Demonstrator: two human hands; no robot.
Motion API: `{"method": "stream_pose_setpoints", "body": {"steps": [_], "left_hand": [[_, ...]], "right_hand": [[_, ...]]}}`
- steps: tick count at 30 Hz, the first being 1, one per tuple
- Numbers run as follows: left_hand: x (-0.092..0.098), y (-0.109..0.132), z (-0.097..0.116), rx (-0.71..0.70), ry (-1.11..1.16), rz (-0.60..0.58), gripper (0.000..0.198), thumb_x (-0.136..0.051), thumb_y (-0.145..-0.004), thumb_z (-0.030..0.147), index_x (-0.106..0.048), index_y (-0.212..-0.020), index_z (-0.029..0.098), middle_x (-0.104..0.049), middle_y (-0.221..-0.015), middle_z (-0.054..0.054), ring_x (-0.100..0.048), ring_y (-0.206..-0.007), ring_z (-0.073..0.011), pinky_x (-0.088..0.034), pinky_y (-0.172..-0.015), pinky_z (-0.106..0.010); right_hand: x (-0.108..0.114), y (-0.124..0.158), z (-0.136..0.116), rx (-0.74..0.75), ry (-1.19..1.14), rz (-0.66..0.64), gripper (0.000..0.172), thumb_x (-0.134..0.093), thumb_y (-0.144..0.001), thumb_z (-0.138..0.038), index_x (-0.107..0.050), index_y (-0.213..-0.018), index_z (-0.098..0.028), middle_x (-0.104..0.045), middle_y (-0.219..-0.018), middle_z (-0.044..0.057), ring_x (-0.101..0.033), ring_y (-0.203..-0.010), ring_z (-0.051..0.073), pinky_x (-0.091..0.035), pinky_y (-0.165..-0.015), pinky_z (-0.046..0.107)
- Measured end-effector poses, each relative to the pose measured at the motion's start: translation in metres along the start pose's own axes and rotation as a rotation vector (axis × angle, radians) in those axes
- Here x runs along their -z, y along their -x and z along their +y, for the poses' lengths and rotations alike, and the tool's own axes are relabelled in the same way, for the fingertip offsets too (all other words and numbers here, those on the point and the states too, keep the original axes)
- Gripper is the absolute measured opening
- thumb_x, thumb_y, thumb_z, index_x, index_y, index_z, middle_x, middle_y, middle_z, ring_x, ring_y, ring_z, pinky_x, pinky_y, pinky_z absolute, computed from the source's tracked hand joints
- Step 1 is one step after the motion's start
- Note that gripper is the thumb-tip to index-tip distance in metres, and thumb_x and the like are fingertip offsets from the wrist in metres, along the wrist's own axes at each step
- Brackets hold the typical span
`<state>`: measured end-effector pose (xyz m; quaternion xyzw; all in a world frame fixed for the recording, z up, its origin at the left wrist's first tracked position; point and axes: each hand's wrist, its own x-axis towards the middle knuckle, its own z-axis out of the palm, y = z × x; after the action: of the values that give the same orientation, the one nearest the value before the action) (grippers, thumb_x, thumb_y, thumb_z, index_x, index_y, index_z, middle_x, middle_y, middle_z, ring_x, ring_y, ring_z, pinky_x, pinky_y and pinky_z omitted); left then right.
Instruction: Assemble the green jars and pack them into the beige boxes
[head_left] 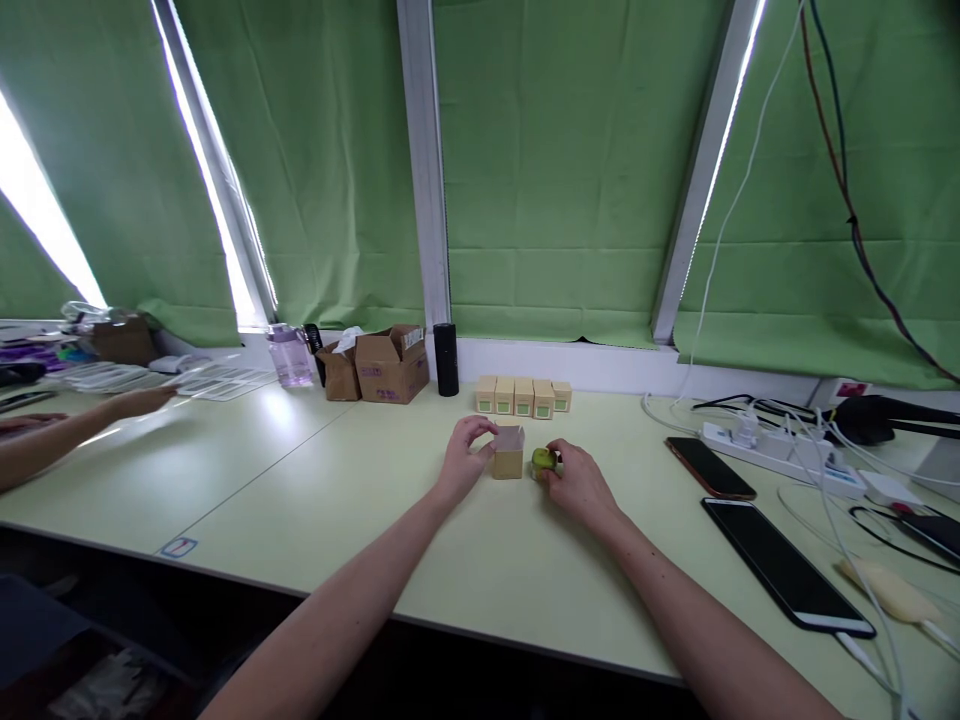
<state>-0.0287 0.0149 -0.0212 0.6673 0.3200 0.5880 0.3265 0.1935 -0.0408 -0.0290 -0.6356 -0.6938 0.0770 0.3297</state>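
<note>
A small cardboard box [508, 461] stands upright on the table with its top open. My left hand [466, 459] grips it from the left side, thumb and fingers at its upper edge. Just to the right of the box, my right hand [576, 478] is closed on a small jar with a green top [543, 461], held at or just above the tabletop. The fingers partly cover the jar. Behind my hands, several small closed boxes [523, 396] stand in a row, each with a green-edged window or label on its front.
Brown cartons [391, 366], a black cylinder [445, 360] and a lilac bottle [290, 356] stand at the back left. To the right lie a tablet [786, 562], a phone [710, 467] and a power strip [780, 458] with cables. Another person's arm [82, 436] reaches in at the far left.
</note>
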Motion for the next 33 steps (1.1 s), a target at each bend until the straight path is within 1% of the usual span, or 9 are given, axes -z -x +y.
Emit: {"method": "stream_pose_setpoints", "body": {"steps": [2,4,8,12,19,23,28,31,33], "left_hand": [[-0.002,0.000,-0.001,-0.016,-0.035,-0.013,0.015,-0.070,-0.082,0.021,-0.074,-0.095,0.020,-0.062,-0.122,-0.011,-0.060,-0.124,-0.0255,-0.046,-0.115,-0.043],[-0.004,0.000,-0.001,-0.006,-0.064,-0.009,0.019,-0.067,-0.086,0.025,-0.077,-0.102,0.020,-0.064,-0.125,-0.013,-0.063,-0.121,-0.0255,-0.048,-0.111,-0.044],[-0.005,0.000,-0.001,-0.001,-0.153,0.000,0.020,-0.063,-0.091,0.029,-0.077,-0.102,0.019,-0.073,-0.116,-0.013,-0.068,-0.111,-0.0256,-0.051,-0.104,-0.044],[-0.004,0.000,0.001,0.053,-0.150,-0.008,0.019,-0.066,-0.087,0.029,-0.076,-0.100,0.018,-0.076,-0.111,-0.012,-0.069,-0.105,-0.0252,-0.053,-0.098,-0.041],[-0.006,0.003,0.007,0.114,-0.044,-0.004,0.029,-0.067,-0.088,0.043,-0.077,-0.096,0.016,-0.078,-0.108,-0.013,-0.069,-0.100,-0.0251,-0.053,-0.092,-0.037],[-0.006,0.003,0.012,0.147,-0.002,-0.006,0.027,-0.071,-0.084,0.039,-0.078,-0.098,0.017,-0.078,-0.112,-0.012,-0.069,-0.102,-0.0261,-0.052,-0.095,-0.038],[-0.005,0.002,0.016,0.244,0.151,-0.064,0.031,-0.074,-0.078,0.035,-0.080,-0.101,0.015,-0.078,-0.116,-0.013,-0.069,-0.109,-0.0290,-0.051,-0.098,-0.040],[-0.004,0.001,0.016,0.282,0.193,-0.074,0.032,-0.074,-0.076,0.033,-0.081,-0.101,0.014,-0.079,-0.115,-0.014,-0.068,-0.110,-0.0298,-0.049,-0.099,-0.040],[-0.004,0.001,0.017,0.303,0.203,-0.072,0.034,-0.073,-0.073,0.030,-0.082,-0.102,0.014,-0.079,-0.112,-0.013,-0.068,-0.108,-0.0292,-0.048,-0.097,-0.040]], "right_hand": [[0.001,0.000,-0.001,0.011,0.008,0.001,0.030,-0.064,-0.087,-0.016,-0.064,-0.116,-0.019,-0.072,-0.116,0.012,-0.066,-0.109,0.027,-0.047,-0.082,0.032],[0.002,0.000,-0.002,0.016,0.021,-0.002,0.030,-0.063,-0.087,-0.015,-0.065,-0.116,-0.019,-0.072,-0.118,0.012,-0.065,-0.111,0.027,-0.046,-0.084,0.032],[0.003,0.000,-0.002,0.005,0.042,-0.013,0.031,-0.062,-0.087,-0.014,-0.064,-0.118,-0.019,-0.071,-0.121,0.012,-0.064,-0.113,0.027,-0.046,-0.084,0.031],[0.006,0.000,-0.003,0.001,0.041,-0.029,0.029,-0.062,-0.088,-0.013,-0.064,-0.116,-0.019,-0.072,-0.117,0.011,-0.065,-0.108,0.026,-0.045,-0.081,0.030],[0.011,0.000,-0.005,-0.013,0.061,-0.027,0.035,-0.062,-0.085,-0.010,-0.062,-0.119,-0.021,-0.071,-0.118,0.008,-0.064,-0.106,0.023,-0.042,-0.077,0.028],[0.012,0.000,-0.004,-0.009,0.063,-0.035,0.033,-0.063,-0.084,-0.010,-0.064,-0.115,-0.021,-0.070,-0.116,0.009,-0.064,-0.103,0.023,-0.042,-0.075,0.028],[0.010,-0.001,-0.001,-0.009,0.010,-0.016,0.030,-0.065,-0.083,-0.015,-0.065,-0.112,-0.022,-0.072,-0.113,0.009,-0.065,-0.098,0.024,-0.043,-0.073,0.030],[0.011,-0.004,0.004,-0.034,-0.061,0.000,0.027,-0.065,-0.081,-0.015,-0.065,-0.107,-0.022,-0.074,-0.107,0.007,-0.067,-0.090,0.022,-0.046,-0.073,0.030],[0.012,-0.008,0.009,-0.060,-0.156,0.041,0.024,-0.065,-0.082,-0.019,-0.066,-0.106,-0.023,-0.074,-0.104,0.006,-0.068,-0.084,0.020,-0.049,-0.073,0.031]]}}
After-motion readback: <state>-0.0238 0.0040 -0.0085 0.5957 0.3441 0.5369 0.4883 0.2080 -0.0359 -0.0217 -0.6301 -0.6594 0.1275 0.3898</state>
